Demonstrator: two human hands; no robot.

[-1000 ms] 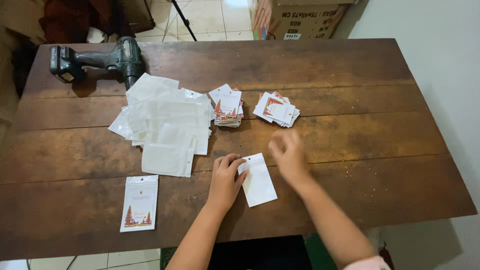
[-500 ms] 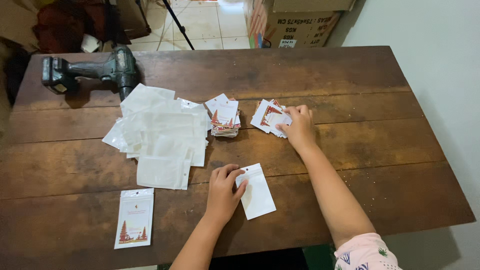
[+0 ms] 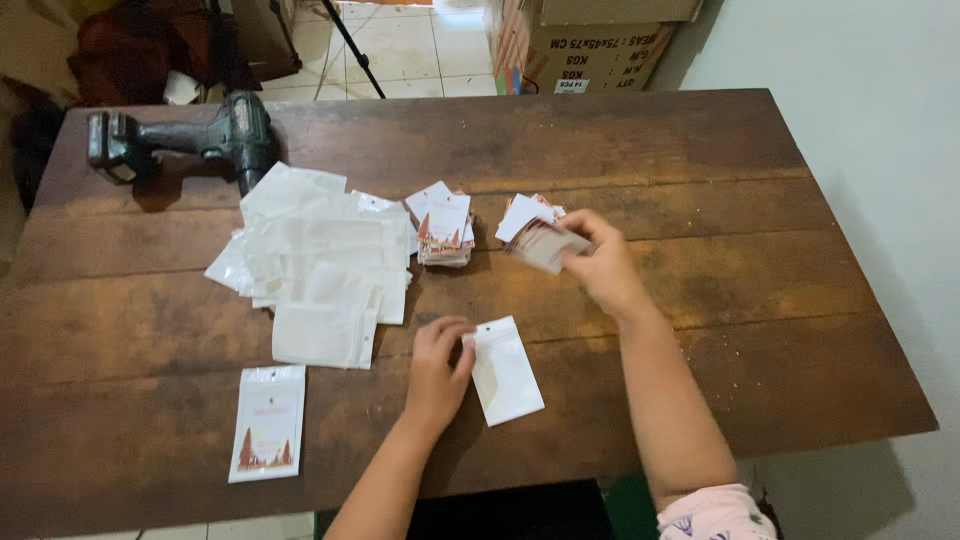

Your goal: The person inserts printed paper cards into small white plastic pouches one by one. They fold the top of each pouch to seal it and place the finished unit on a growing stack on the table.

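The left hand pins a white pouch while the right hand pinches a card off its stack, which a careless tug could scatter.

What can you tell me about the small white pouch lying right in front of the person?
The white pouch is a flat, rectangular packet that looks like thin plastic or paper, with a small hang hole near its top edge. It lies flat and slightly tilted on the wooden table, apart from the other pouches. The left hand touches its left edge; whether anything is inside cannot be told.
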